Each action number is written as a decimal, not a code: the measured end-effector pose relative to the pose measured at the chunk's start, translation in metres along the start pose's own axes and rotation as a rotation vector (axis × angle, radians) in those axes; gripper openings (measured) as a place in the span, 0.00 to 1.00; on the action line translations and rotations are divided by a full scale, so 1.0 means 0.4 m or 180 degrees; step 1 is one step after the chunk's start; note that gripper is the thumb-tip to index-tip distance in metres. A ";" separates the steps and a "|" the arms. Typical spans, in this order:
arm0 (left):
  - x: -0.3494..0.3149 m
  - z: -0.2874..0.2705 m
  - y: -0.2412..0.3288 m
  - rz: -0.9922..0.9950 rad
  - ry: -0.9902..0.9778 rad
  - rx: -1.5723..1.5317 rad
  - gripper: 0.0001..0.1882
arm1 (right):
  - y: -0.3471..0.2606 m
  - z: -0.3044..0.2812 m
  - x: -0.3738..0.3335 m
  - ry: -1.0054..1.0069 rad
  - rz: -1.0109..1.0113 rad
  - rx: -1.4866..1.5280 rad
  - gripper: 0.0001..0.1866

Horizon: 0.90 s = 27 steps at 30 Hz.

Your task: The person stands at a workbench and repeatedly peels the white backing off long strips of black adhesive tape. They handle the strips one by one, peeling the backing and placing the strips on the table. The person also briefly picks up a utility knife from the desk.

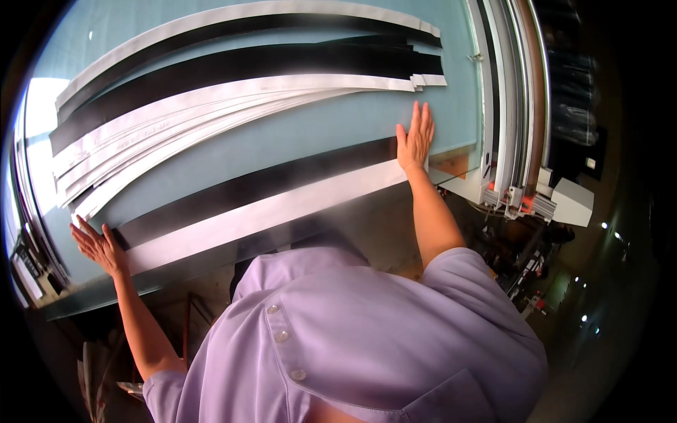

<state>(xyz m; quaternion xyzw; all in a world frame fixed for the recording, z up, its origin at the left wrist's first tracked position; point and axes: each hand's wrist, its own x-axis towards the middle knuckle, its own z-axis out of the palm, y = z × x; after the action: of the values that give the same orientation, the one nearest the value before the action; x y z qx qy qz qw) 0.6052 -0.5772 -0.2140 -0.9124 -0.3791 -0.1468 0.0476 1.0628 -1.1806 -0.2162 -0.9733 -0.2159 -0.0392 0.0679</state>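
Evenly is how I would work this long strip: both ends held down at once, with equal light pressure, so that the middle neither bows nor creases. Flat palms suit it better than pinching fingers, which could kink so thin a piece; I would check the straightness of its long edge against the worktop before easing off.

My hands are both open and clasp nothing. The left hand, at the lower left of the frame, is spread at the strip's left end; whether it presses on the strip or only meets its edge, I cannot tell. The right hand, right of centre, lies at the other end, fingers pointing up the frame.

The strip crosses the middle of the frame on a slant, rising to the right, near my side of the worktop. It is two-toned, a black band along the far side and a white one along the near side, smooth and apparently flat. Beyond it, across the upper left, lie more black and white strips, overlapping and fanned at their left ends.
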 end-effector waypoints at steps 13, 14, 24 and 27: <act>0.109 0.052 0.018 -0.0238 0.0720 -0.0218 0.39 | 0.007 0.041 0.114 0.0998 -0.0020 0.0598 0.33; 0.112 0.049 0.021 -0.0272 0.0853 -0.0256 0.39 | 0.005 0.047 0.116 0.1141 0.0180 0.0565 0.32; 0.036 -0.059 0.534 0.0511 0.0603 -0.0715 0.37 | -0.170 -0.007 0.297 0.0675 -0.2188 0.0827 0.07; 0.019 -0.115 0.748 0.0716 0.0038 -0.1055 0.41 | -0.185 -0.053 0.288 0.0427 -0.1958 0.1081 0.05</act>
<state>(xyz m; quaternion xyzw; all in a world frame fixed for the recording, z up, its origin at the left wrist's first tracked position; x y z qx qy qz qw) 0.8107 -0.7929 -0.1606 -0.9434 -0.2452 -0.2063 -0.0849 1.1344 -1.0696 -0.1745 -0.8328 -0.4973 -0.0852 0.2277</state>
